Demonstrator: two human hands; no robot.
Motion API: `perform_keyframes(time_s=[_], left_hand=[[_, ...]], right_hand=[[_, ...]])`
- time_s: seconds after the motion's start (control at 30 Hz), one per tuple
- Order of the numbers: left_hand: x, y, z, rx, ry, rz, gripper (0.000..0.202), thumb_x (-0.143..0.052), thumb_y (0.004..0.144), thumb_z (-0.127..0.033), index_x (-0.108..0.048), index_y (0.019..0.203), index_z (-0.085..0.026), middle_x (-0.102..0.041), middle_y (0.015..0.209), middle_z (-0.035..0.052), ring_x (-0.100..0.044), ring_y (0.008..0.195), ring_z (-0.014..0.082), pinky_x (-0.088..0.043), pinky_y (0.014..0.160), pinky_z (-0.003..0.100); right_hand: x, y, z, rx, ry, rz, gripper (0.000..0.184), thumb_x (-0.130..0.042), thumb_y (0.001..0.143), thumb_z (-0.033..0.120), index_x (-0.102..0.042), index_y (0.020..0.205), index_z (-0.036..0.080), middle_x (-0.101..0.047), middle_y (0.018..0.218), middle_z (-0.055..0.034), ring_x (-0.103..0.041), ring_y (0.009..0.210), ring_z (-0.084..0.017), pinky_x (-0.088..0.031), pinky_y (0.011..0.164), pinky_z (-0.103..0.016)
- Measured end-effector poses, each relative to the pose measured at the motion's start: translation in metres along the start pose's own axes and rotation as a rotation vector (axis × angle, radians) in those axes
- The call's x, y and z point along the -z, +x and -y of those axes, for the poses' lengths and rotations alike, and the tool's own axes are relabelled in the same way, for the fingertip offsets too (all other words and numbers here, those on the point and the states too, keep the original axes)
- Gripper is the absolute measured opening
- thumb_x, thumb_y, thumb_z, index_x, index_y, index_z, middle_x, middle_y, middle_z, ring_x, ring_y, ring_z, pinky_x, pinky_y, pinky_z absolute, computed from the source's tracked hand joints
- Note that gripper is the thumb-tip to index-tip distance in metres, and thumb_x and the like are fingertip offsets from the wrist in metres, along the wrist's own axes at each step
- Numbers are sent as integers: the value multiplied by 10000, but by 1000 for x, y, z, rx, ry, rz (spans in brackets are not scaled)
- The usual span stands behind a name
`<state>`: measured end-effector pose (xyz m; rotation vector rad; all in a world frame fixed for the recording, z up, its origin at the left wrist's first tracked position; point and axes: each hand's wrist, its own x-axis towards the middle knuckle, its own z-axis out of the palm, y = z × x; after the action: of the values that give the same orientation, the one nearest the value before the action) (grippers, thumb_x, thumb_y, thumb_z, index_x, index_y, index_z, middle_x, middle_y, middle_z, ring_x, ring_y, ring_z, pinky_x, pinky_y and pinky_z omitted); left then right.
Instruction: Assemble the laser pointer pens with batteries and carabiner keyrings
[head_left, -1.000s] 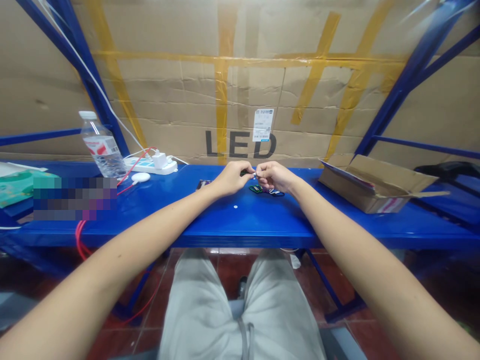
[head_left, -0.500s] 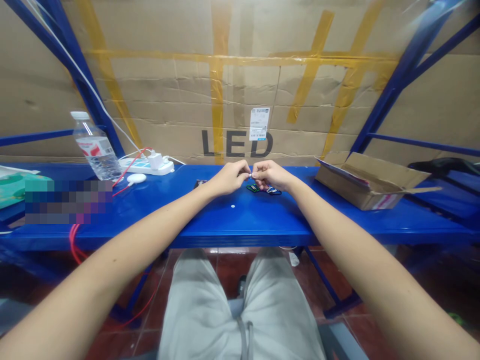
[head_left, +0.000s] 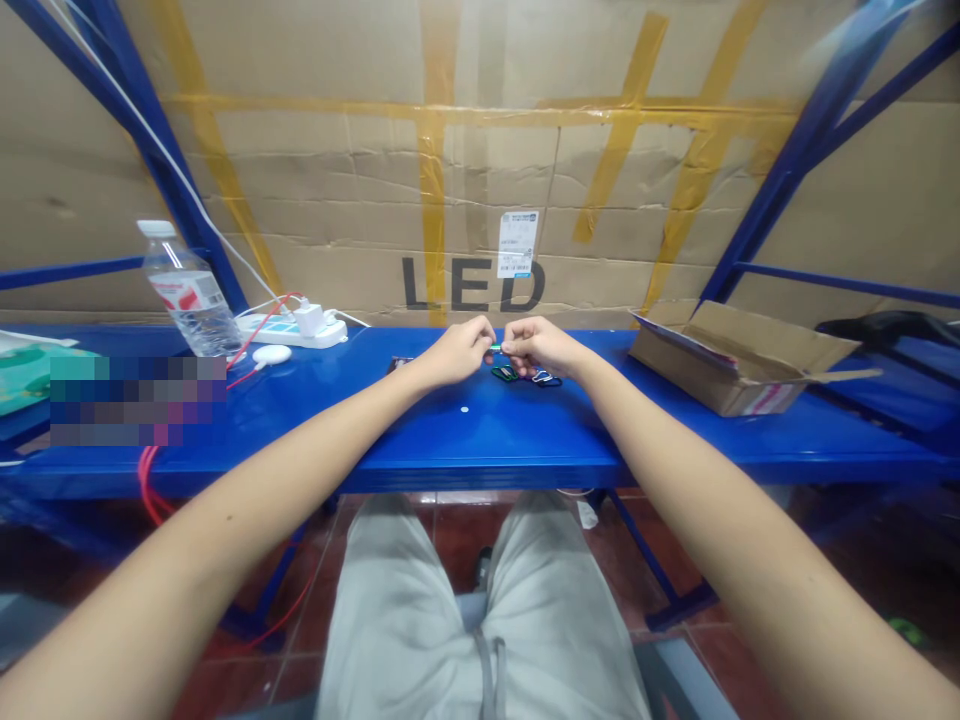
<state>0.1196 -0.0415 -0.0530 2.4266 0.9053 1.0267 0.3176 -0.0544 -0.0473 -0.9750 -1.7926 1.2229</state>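
My left hand [head_left: 456, 351] and my right hand [head_left: 534, 346] meet above the blue shelf top [head_left: 480, 430], fingertips almost touching. Both are closed in a pinch on a small green paper clip [head_left: 496, 347] held between them. Just below the hands, a few coloured paper clips [head_left: 525, 376] lie loose on the blue surface. A tiny white speck [head_left: 464, 409] sits nearer me. My forearms reach in from both lower corners, and my grey-trousered legs show under the shelf.
An open cardboard box [head_left: 739, 362] rests at the right. At the left stand a water bottle [head_left: 192, 292], a white power strip [head_left: 296, 327] with a charger and red cable, and a white puck [head_left: 271, 354]. Taped cardboard marked LED [head_left: 472, 285] forms the back wall.
The hands stay together at the same spot, only shifting their fingers slightly around the small clip. The view drifted a little left and up.
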Motion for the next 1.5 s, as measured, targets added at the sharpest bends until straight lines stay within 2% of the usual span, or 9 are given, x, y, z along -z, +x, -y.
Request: perform_keyframes(time_s=[0.27, 0.43, 0.63, 0.7, 0.8, 1.1, 1.23, 1.37, 1.5], left_hand=[[2, 2, 4, -63, -87, -66, 42, -621, 833, -187, -642, 863, -169, -703, 826, 34, -637, 744, 161, -490, 713, 303], [0, 3, 1, -93, -157, -113, 128, -715, 747, -168, -626, 839, -165, -705, 880, 35, -650, 854, 172, -495, 811, 315], [-4, 1, -2, -84, -16, -113, 19, -580, 870, -190, -582, 888, -185, -687, 866, 35, -626, 814, 173, -469, 756, 316], [-4, 0, -2, -70, 47, -75, 74, -504, 919, -193, -578, 909, -189, -692, 851, 41, -625, 788, 177, -460, 741, 324], [-2, -1, -2, -72, 53, -48, 75, -518, 900, -165, -590, 886, -182, -697, 837, 41, -627, 780, 176, -462, 737, 318], [-1, -3, -11, -117, -15, -146, 48, -678, 778, -147, -644, 801, -173, -710, 815, 13, -615, 763, 148, -464, 746, 289], [-4, -5, -14, -144, 13, -160, 34, -633, 817, -157, -608, 827, -178, -698, 841, 19, -611, 776, 151, -455, 738, 286], [-7, -5, -11, -104, 58, -98, 62, -503, 911, -176, -563, 912, -189, -684, 820, 35, -613, 741, 165, -439, 698, 303], [-6, -5, -9, -94, 49, -52, 63, -524, 890, -147, -552, 917, -197, -680, 803, 34, -624, 755, 175, -445, 704, 308]], right_hand=[[-3, 2, -1, -54, 95, -26, 271, -736, 720, 225, -474, 662, 189, -507, 468, 20, -507, 393, -121, -309, 335, -201], [-3, 2, 1, -112, 163, 1, 270, -716, 735, 198, -452, 677, 189, -476, 474, 21, -459, 387, -108, -263, 336, -200], [-2, 1, 4, -107, 246, 25, 271, -678, 759, 174, -421, 678, 195, -451, 479, 32, -396, 372, -84, -255, 350, -196], [-2, 1, 4, -120, 210, 0, 253, -670, 746, 151, -430, 674, 192, -460, 480, 24, -421, 379, -93, -256, 350, -195], [-2, 1, 4, -146, 172, -8, 228, -655, 713, 111, -444, 678, 188, -459, 473, 20, -444, 385, -106, -255, 348, -191], [0, 5, 6, -252, 329, 82, 163, -570, 754, 131, -430, 692, 187, -398, 465, 31, -296, 376, -69, -210, 334, -168], [2, 5, 8, -258, 350, 100, 125, -569, 757, 130, -458, 723, 177, -398, 476, 28, -298, 392, -75, -214, 331, -165], [2, 3, 8, -257, 312, 71, 151, -569, 758, 117, -442, 707, 183, -417, 482, 19, -318, 390, -78, -231, 333, -172], [1, 3, 7, -259, 270, 68, 178, -571, 725, 78, -433, 689, 183, -422, 482, 17, -327, 387, -74, -230, 339, -168]])
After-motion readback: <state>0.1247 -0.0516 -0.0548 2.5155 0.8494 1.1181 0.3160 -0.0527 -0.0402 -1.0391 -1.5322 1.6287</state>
